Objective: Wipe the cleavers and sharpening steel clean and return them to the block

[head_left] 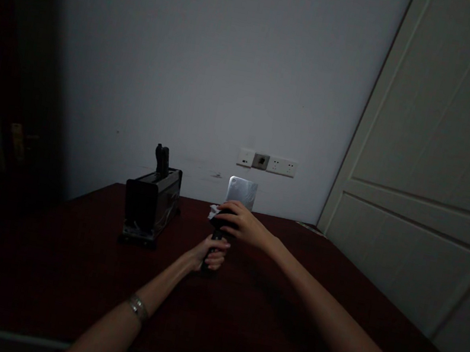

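1. Left hand: fingers closed around the lower end of the cleaver's dark handle. The cleaver is held upright above the bench, blade uppermost.
2. Right hand: fingers curled over the top of the handle, just below the blade. A white cloth is pinched under the fingertips, and a corner of it shows at their left.
3. Blade: pale and rectangular, rising directly behind and above the right hand's fingers. The base of the blade is hidden by them.
4. The two hands are stacked, left below right and nearly touching.
5. Left wrist carries a bracelet.
6. Knife block: stands on the bench left of the hands, apart from them, with dark handles sticking out of its top.
7. Lighting is dim and fine detail is lost.
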